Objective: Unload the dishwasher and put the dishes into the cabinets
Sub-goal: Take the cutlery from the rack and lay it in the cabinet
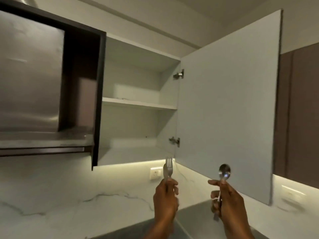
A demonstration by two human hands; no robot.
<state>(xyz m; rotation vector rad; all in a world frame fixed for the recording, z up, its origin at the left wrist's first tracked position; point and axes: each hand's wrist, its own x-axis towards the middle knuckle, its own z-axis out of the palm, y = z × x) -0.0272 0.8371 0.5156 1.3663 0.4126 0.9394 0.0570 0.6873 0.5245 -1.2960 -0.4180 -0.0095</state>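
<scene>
We look up at the wall units. Far left: a steel hood [29, 69], then the open cabinet [138, 80], its door [227, 100] swung out to the right. One shelf [138, 102] divides it; nothing shows on the shelf or on the cabinet floor from this low angle.

Below the cabinet, our left hand [165, 199] is fisted round the handles of a fork [169, 167] and what looks like a knife [165, 170], tines up, just under the cabinet's lower front edge. To the right, our right hand [226, 200] pinches a spoon [224, 171] by its handle, bowl up, in front of the door's lower corner. A second handle may sit in that hand; we cannot tell.

Step in hand, as we judge: stowing the cutlery, carried up from the dishwasher, which is out of view. Both hands are short of the opening.

Next move calls for lifting the left hand over the lower edge and laying the pieces flat on the cabinet floor, then bringing the spoon leftward clear of the door.
</scene>
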